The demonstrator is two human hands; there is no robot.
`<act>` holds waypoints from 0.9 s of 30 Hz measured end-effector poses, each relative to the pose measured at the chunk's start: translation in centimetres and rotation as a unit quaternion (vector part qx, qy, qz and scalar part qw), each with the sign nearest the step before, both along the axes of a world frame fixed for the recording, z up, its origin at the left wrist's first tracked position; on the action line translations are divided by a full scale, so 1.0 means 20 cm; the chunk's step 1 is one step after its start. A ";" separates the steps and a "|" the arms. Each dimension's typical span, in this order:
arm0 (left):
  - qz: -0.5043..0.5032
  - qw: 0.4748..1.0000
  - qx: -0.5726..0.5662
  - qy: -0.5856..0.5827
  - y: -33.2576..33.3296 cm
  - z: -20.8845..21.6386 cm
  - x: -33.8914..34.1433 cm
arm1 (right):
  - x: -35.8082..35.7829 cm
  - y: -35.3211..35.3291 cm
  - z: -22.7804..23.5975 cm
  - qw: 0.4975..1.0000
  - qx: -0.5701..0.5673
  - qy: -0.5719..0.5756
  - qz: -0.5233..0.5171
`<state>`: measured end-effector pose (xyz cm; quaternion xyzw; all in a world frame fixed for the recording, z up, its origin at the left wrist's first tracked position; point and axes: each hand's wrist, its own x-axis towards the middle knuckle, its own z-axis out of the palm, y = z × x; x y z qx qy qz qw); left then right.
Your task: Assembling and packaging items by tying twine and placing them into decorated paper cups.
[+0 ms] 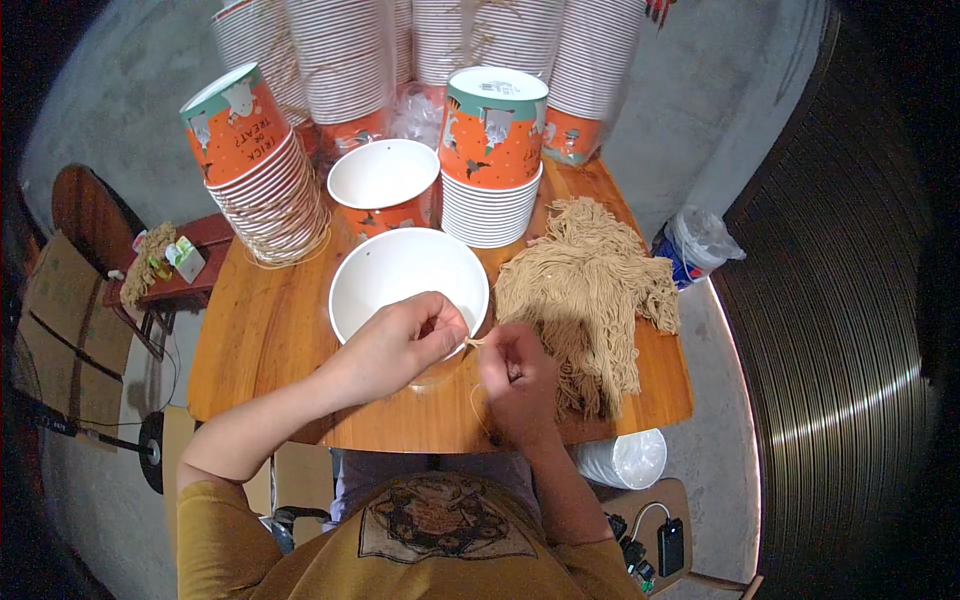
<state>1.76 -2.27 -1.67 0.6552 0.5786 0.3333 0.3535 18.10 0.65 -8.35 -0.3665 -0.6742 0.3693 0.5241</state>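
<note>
A paper bucket, white inside (pixel 385 275), stands at the near middle of the wooden table (pixel 270 370). Over its near right rim, my left hand (pixel 415 335) pinches a short piece of tan cord (pixel 473 343). My right hand (pixel 520 380), just to the right, has its fingers closed on the same cord. A thin loose strand hangs beside the right hand. Whether the cord is knotted or passes through the bucket wall is hidden by my fingers. Right of the bucket lies a big heap of tan cords (pixel 575 290), close to my right hand.
Behind stand another open bucket (pixel 385 178), an upside-down orange stack (pixel 492 150) and a leaning stack with cords draped on it (pixel 265 185). Tall wrapped bucket stacks (pixel 340 60) line the back. A bin (pixel 695 240) sits beyond the table's right edge.
</note>
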 end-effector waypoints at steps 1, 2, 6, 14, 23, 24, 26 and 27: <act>-0.002 1.000 -0.001 0.001 0.00 0.00 0.00 | 0.00 0.00 0.00 0.999 -0.025 0.033 0.012; -0.002 1.000 -0.001 0.001 0.00 -0.01 0.00 | 0.00 0.00 0.01 0.999 -0.025 0.033 0.012; -0.013 0.999 0.014 -0.046 0.01 -0.02 -0.01 | 0.00 -0.01 0.05 0.998 0.033 -0.051 0.015; -0.036 0.998 0.041 -0.039 0.00 0.00 0.00 | -0.02 0.00 0.07 0.995 0.089 -0.042 -0.007; -0.092 0.951 0.261 0.136 0.00 -0.02 -0.03 | 0.05 0.01 0.02 0.965 0.171 -0.198 -0.021; -0.089 0.948 0.269 0.143 0.00 -0.03 -0.03 | 0.06 0.00 0.04 0.969 0.134 -0.209 -0.012; -0.087 0.945 0.277 0.150 -0.01 -0.04 -0.03 | 0.06 -0.02 0.05 0.971 0.096 -0.220 -0.006; -0.071 0.947 0.271 0.159 -0.01 -0.04 -0.04 | 0.06 -0.02 0.04 0.978 0.070 -0.195 0.004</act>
